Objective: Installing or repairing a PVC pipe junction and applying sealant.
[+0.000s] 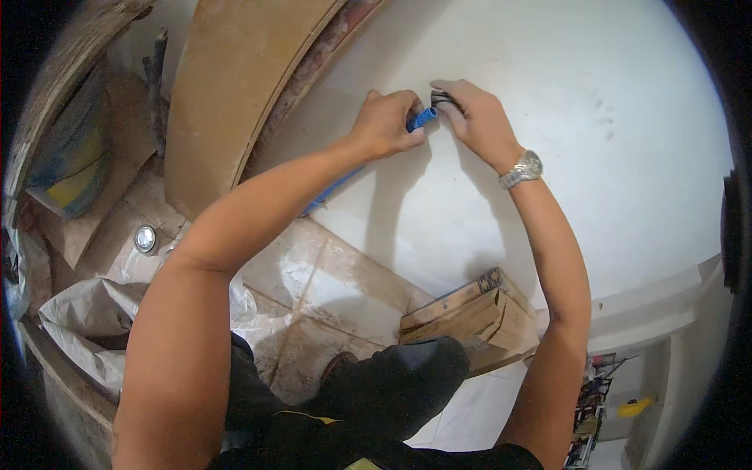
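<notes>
My left hand (389, 124) is up in front of the white wall (627, 180), its fingers closed round a short length of blue tube (423, 119), whose open end pokes out past my fingertips and tilts up toward the right. My right hand (479, 124) faces it from just beside, thumb and fingers pinched on a small dark piece (444, 98) that shows as curved black bands; most of it is hidden in my grip, so I cannot tell what it is. The tube's end sits close to that dark piece, between my two hands, and I cannot tell whether they touch. I wear a silver watch (526, 168) on my right wrist. A blue strip (333, 192) shows below my left forearm, near the foot of the wall, though I cannot tell if it joins the tube. A tan curved-looking board (235, 86) stands to the left of my hands. Below me a cardboard box (509, 321) sits against the wall on the dusty tiled floor (301, 274), near my dark trousers (392, 384). Off to my left are a small round can (145, 239), a pale crumpled sack (86, 317) and a blue and yellow bucket (78, 176)
</notes>
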The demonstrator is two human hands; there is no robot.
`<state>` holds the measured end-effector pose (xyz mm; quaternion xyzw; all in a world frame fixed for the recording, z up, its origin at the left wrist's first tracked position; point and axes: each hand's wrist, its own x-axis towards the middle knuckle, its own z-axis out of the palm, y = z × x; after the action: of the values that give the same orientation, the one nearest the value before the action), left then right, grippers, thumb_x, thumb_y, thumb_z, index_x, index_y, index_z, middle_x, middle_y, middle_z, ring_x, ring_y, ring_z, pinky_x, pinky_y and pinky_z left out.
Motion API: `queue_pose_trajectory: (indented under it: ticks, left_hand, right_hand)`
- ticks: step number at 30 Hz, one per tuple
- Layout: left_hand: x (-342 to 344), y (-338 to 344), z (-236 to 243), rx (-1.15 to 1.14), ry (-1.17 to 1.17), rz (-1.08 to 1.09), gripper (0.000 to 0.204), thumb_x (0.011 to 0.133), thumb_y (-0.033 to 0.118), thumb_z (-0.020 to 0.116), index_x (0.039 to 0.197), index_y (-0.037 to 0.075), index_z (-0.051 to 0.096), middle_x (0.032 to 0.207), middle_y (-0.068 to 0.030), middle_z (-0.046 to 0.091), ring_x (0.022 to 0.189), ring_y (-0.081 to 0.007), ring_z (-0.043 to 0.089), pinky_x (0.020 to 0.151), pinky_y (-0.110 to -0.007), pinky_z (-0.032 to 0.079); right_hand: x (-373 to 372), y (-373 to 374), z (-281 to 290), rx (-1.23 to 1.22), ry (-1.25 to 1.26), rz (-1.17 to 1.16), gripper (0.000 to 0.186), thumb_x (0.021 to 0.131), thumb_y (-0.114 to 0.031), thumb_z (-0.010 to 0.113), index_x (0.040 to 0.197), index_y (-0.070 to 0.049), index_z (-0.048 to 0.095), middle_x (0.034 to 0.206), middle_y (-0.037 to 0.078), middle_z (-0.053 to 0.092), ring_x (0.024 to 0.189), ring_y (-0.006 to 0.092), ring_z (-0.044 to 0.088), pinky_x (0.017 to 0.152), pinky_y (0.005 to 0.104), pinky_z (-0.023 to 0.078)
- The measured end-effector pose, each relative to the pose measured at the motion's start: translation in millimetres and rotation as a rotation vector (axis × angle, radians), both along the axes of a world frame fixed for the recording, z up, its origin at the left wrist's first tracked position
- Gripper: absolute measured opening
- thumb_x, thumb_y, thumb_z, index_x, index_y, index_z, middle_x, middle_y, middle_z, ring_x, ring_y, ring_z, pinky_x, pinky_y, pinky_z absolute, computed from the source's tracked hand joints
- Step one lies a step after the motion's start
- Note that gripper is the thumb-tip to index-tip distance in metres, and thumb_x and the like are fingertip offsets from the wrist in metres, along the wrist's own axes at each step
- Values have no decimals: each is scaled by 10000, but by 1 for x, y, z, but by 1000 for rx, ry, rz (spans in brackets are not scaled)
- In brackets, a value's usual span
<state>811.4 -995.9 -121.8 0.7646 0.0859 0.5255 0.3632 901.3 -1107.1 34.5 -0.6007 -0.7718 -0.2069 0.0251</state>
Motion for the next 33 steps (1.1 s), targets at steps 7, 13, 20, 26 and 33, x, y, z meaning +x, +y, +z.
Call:
queue_pose_trajectory:
  ticks: [7,13,20,26,33]
  left_hand:
    - [6,2,-5,13,-95,2,333,663,259,760,888,40,646,728,-107,669,660,-255,661,768,-386,502]
    - [7,2,-4,-14,-89,-45,324,665,251,754,880,34,646,726,-113,667,650,-259,657,743,-390,506]
    - [6,3,-7,44,-75,18,337,677,273,747,907,46,649,764,-112,678,695,-290,658,799,-416,480]
    - [7,5,-4,3,-18,-36,327,674,257,733,926,71,640,802,-74,690,764,-267,657,870,-413,413]
    - [-4,7,-6,-28,28,-86,361,680,301,730,946,70,652,825,-85,705,763,-267,662,887,-406,421]
  right_hand:
    - [-4,2,10,-171,128,-144,210,855,-126,609,990,-11,723,955,189,709,881,361,670,819,409,529]
    - [-12,21,32,-391,-117,-318,199,851,-146,617,978,-41,729,915,185,713,856,362,672,787,432,536]
    - [-12,23,22,-296,-493,-57,125,847,-168,665,886,-51,644,852,106,650,732,334,640,672,420,527]
    - [-5,25,21,-229,-584,179,101,851,-131,636,806,-65,574,834,107,603,720,311,653,622,436,542]
    - [-45,24,14,526,228,168,150,895,-157,658,944,-17,680,872,160,690,784,314,683,693,364,529]
